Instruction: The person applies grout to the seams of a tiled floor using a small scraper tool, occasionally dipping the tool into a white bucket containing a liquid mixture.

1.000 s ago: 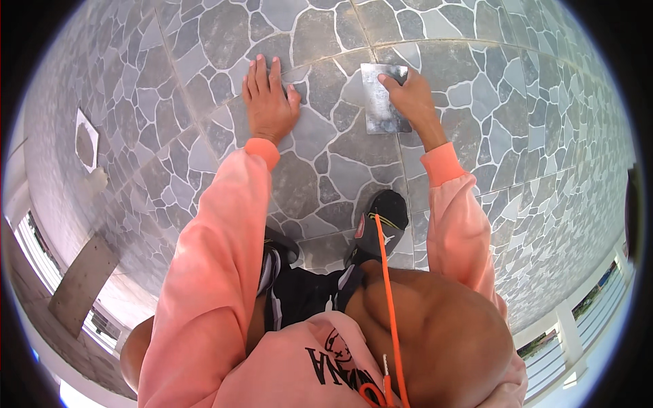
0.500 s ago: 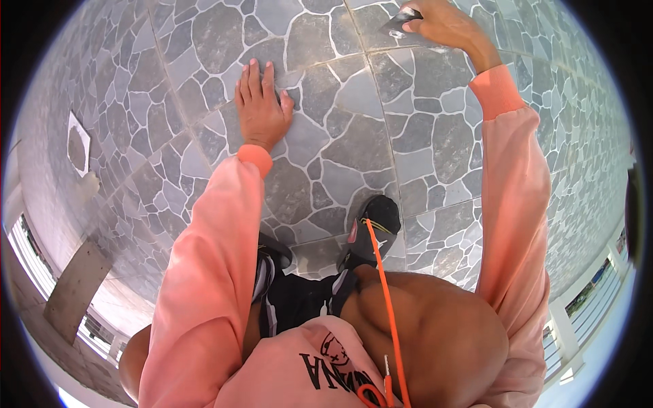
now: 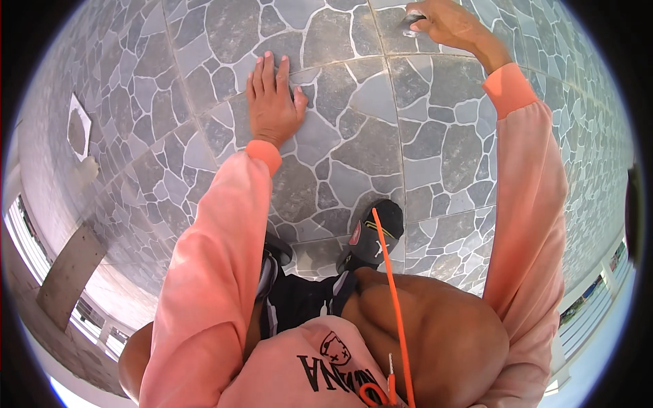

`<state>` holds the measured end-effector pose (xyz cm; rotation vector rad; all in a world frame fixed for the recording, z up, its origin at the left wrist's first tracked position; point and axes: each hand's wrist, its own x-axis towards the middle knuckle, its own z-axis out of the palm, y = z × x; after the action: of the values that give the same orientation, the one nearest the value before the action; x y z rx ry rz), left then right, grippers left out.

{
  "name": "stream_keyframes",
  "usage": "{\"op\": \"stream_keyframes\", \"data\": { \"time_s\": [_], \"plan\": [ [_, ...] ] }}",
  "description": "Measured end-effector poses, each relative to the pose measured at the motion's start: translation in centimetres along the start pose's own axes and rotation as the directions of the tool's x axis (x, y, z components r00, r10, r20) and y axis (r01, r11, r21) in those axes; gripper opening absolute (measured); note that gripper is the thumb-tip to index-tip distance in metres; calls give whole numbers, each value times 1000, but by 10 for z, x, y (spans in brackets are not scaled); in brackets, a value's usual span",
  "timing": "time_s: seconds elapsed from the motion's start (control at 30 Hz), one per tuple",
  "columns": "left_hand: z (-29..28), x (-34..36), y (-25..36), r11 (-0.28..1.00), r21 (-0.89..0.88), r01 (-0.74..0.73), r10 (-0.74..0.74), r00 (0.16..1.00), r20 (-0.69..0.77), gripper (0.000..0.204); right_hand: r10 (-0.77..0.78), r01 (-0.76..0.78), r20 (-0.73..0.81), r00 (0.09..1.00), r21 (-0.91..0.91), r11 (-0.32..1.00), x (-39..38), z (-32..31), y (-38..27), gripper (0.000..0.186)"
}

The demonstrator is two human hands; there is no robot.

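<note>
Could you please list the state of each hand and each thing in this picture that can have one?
left hand: flat on the tiled floor, fingers together.
right hand: closed around a small grey tool, far out on the floor.
grey tool: held, mostly hidden by the hand.
tiled floor: laid, pale joints between grey stone shapes.
black shoe: worn, planted on the floor.
orange cord: hanging across the knee.

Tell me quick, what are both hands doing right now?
Left hand: open, flat on the stone-pattern floor tiles.
Right hand: closed on a small grey metal tool, hard to identify.
</note>
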<state>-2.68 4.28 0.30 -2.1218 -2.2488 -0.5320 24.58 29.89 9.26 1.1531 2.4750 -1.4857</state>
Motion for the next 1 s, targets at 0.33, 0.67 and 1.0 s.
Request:
{"op": "stream_keyframes", "data": {
  "time_s": [0.33, 0.67, 1.0],
  "plan": [
    [2, 0, 0, 1000, -6, -5, 5, 1000, -16, 60, -19, 17, 9, 1000, 149, 989, 1, 8, -7, 50],
    [-1, -1, -1, 1000, -1, 5, -5, 1000, 12, 61, -41, 32, 28, 999, 254, 967, 4, 21, -14, 57],
    [1, -2, -2, 1000, -14, 7, -7, 1000, -8, 61, -33, 14, 18, 999, 636, 772, -20, 15, -10, 64]
  ]
}}
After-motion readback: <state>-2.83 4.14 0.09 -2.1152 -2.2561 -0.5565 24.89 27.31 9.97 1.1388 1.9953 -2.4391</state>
